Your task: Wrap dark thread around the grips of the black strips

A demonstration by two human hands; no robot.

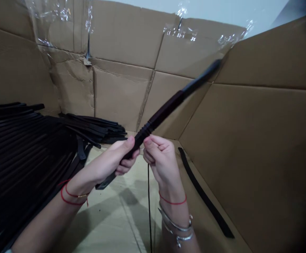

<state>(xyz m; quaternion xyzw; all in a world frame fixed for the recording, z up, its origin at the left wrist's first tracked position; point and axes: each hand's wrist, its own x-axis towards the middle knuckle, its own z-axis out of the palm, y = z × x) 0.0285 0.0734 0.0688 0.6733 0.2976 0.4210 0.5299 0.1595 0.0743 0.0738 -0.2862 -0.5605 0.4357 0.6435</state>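
Observation:
A long black rubber strip (168, 105) slants up from the centre toward the upper right, its far end blurred. My left hand (116, 160) is wrapped round its lower part, thumb on top. My right hand (159, 158) is closed beside it, fingertips pinched against the strip near the ribbed section. A thin black cord (149, 207) hangs straight down from between the hands. Both wrists carry red strings, and the right one also has silver bangles.
A big pile of black strips (23, 147) fills the left side inside a large cardboard box (260, 140). One loose black strip (205, 196) lies on the box floor by the right wall. Clear tape (63, 21) patches the back wall.

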